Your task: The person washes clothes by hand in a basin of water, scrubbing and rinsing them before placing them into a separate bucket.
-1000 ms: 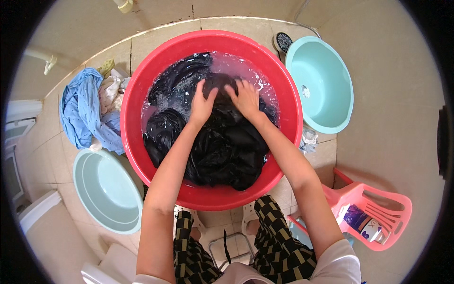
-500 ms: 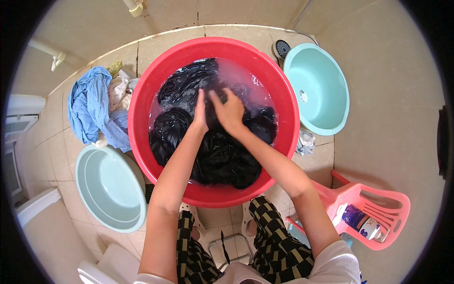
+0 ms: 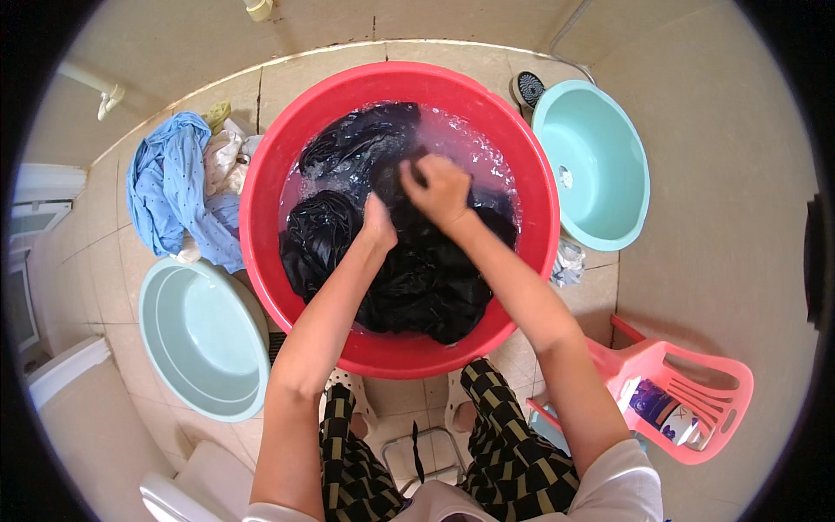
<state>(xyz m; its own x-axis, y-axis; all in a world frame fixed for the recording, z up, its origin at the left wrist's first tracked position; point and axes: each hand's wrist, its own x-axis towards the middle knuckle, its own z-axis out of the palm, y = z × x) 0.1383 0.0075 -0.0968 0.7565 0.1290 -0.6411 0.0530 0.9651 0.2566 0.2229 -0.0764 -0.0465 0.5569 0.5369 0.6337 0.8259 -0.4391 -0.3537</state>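
Observation:
A large red tub point(image 3: 266, 178) stands in front of me, part filled with cloudy water point(image 3: 457, 139). Black wet clothes point(image 3: 426, 278) lie in it, bunched and partly under the water. Over the middle of the tub, my left hand point(image 3: 379, 224) is closed on a piece of the black cloth, its thumb up and most fingers hidden. Just to the right, my right hand point(image 3: 442, 193) has curled fingers that grip the same cloth. The two hands are close together, with dark fabric between them.
Light blue basins stand at the left point(image 3: 204, 348) and far right point(image 3: 600, 165). A blue garment point(image 3: 170, 187) and pale clothes point(image 3: 224, 161) lie on the tiled floor. A pink chair point(image 3: 696, 383) at right bears a purple-and-white package point(image 3: 663, 409). A shower head point(image 3: 527, 88) lies behind the tub.
My right hand has gone from loosely spread to curled on the cloth and moved slightly right. My left hand has closed and dropped a little. The water shows more ripples.

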